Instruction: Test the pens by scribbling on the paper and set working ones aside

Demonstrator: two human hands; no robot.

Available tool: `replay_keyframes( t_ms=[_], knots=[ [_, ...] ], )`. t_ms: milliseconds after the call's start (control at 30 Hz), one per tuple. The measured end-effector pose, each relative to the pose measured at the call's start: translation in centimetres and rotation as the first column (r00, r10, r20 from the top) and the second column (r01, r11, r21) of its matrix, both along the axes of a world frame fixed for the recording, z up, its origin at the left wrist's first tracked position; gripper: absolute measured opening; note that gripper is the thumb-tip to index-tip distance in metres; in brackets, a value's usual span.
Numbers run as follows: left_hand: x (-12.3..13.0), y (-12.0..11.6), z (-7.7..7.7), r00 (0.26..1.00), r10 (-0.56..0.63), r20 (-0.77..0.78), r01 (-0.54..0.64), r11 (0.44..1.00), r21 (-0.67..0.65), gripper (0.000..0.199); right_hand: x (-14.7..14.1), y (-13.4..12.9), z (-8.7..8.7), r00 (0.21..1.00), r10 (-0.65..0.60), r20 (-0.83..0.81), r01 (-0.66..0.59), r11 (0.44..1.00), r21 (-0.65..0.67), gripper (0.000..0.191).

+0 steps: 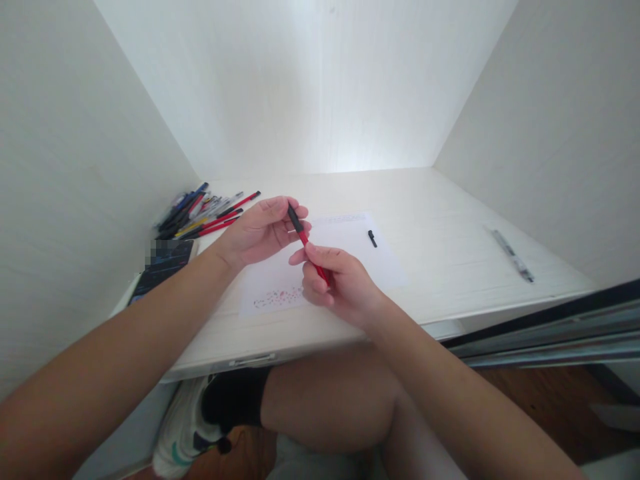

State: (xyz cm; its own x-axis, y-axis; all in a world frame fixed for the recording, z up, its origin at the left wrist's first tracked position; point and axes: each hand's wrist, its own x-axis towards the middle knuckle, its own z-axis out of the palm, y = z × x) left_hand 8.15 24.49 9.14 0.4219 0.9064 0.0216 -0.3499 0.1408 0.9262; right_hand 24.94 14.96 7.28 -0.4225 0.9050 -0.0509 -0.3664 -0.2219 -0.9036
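A red pen (pixel 305 237) with a black front part is held slanted above the paper. My right hand (pixel 343 277) is closed around its red barrel, thumb on top. My left hand (pixel 265 230) is at the pen's black upper end, with the thumb and curled fingers against it. Below both hands lies a white sheet of paper (pixel 345 257), with faint lines of writing at its top and small red and dark marks near its lower left. A black pen cap (pixel 373 238) rests on the sheet, right of my hands.
Several pens (pixel 200 213) in red, black, blue and yellow are piled at the left wall. In front of them lies a dark flat object (pixel 167 260), partly pixelated. A clear pen (pixel 514 257) lies on the right of the white desk (pixel 440 220). Panels enclose three sides.
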Motion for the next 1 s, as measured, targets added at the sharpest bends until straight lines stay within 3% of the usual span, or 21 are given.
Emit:
replay_keyframes(
  t_ms=[100,200,300,433,533,667,833,1000],
  knots=[
    [0.0,-0.1,0.2,1.0,-0.011,-0.012,0.011,1.0,-0.001,0.029,-0.4,-0.3,0.0,0.997,0.043,-0.07,-0.042,0.999,0.01,0.033],
    [0.5,0.0,0.0,1.0,-0.016,0.0,0.016,0.998,0.062,0.025,-0.6,-0.1,-0.5,0.992,-0.113,0.059,0.106,0.989,0.1,0.036],
    [1.0,0.3,-0.5,1.0,0.018,0.008,-0.019,0.992,0.125,0.019,-0.4,0.4,-1.1,0.91,-0.309,0.278,0.254,0.942,0.218,0.036],
    [1.2,0.3,-0.7,0.997,0.066,-0.031,-0.06,0.982,0.181,0.017,-0.2,0.9,-1.6,0.816,-0.42,0.398,0.315,0.899,0.304,0.031],
    [1.2,0.0,-0.5,0.998,0.051,-0.046,-0.042,0.98,0.192,0.02,-0.4,0.8,-1.4,0.868,-0.36,0.341,0.296,0.928,0.226,0.03],
    [1.1,0.0,-0.2,0.999,0.013,-0.04,-0.004,0.979,0.204,0.024,-0.7,0.3,-0.6,0.983,-0.173,0.056,0.175,0.984,-0.031,0.027],
    [0.8,0.2,-0.3,1.0,-0.015,-0.02,0.019,0.979,0.204,0.025,-0.3,-0.3,0.4,0.973,-0.001,-0.232,-0.036,0.987,-0.154,0.03],
    [0.8,0.0,-0.1,1.0,0.006,-0.006,-0.005,0.975,0.224,0.026,-0.1,-0.4,0.7,0.961,0.09,-0.261,-0.134,0.978,-0.159,0.035]
  ],
)
